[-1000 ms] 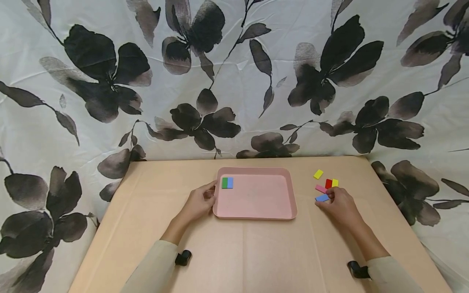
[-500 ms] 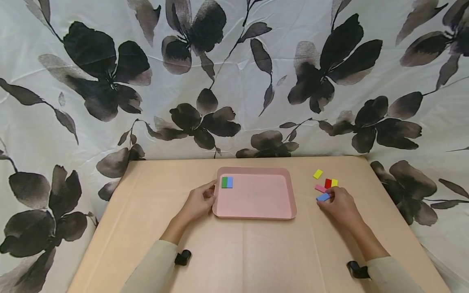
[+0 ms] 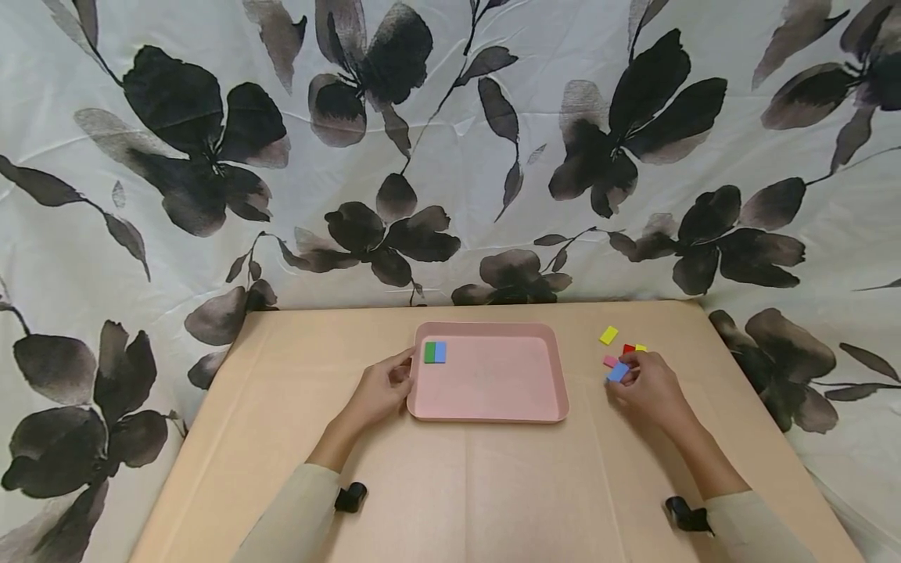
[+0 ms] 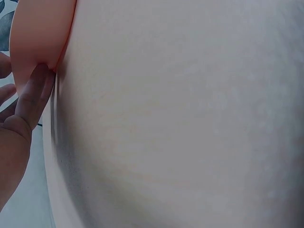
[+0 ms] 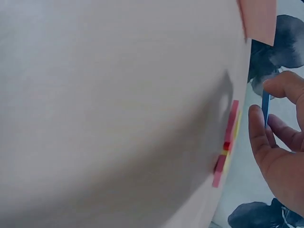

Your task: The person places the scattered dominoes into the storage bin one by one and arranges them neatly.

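Note:
My right hand (image 3: 651, 391) pinches a small flat blue tile (image 3: 617, 372) by its ends, between thumb and fingertips. In the right wrist view the blue tile (image 5: 265, 109) is seen edge-on, raised off the table. Close behind that hand lie a yellow tile (image 3: 608, 335), a pink tile (image 3: 610, 361) and a red tile (image 3: 629, 349), with another yellow one partly hidden. At the shallow pink tray's (image 3: 493, 414) left edge, my left hand (image 3: 380, 389) holds the rim. The left wrist view shows a digit pressed on the tray's outer wall (image 4: 40, 33).
Inside the tray's upper left corner, a green tile (image 3: 429, 352) and a second blue tile (image 3: 440, 352) lie side by side. The light wooden table (image 3: 521, 485) ends at the back against a flowered cloth (image 3: 422, 156).
The blue tile has come up from the table in my right hand and turned more upright, with the hand shifting slightly. My left hand stays at the tray.

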A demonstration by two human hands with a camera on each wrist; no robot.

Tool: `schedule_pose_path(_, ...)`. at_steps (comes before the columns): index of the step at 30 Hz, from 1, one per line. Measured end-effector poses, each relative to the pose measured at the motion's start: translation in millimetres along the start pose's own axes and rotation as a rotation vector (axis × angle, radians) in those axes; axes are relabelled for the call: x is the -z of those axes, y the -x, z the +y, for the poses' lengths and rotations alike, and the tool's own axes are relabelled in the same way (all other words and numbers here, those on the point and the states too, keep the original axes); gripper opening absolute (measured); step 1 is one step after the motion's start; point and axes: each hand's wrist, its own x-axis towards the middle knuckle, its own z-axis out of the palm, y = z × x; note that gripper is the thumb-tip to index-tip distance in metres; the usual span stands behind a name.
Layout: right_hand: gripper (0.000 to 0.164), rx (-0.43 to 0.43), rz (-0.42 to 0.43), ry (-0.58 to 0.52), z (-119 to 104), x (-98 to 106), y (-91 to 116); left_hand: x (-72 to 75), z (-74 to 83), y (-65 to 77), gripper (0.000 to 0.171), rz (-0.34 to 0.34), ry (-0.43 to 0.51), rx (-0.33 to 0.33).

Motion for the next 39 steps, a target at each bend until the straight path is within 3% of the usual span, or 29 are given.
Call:
schedule_pose_path(5,0.044,0.05,0.019,-0.001,-13,3,-8,-0.4,0.3,-0.6,0.059,-0.003,0.01,0.004)
schedule_pose_path(12,0.049,0.083,-0.027,-0.091,-30,-6,-24,-0.9,1.8,1.5,0.06,0.0,0.013,0.012)
schedule_pose_path(23,0.054,0.112,-0.127,-0.129,-84,-27,-41,0.0,1.6,0.0,0.06,-0.005,0.005,0.023)
schedule_pose_path(33,0.047,0.298,-0.173,-0.123,-123,-46,-64,0.5,1.9,-1.6,0.061,0.005,-0.009,0.014)
schedule_pose_path(39,0.047,0.349,-0.239,-0.107,-140,-63,-74,0.8,2.4,-2.3,0.061,0.002,0.002,0.013)
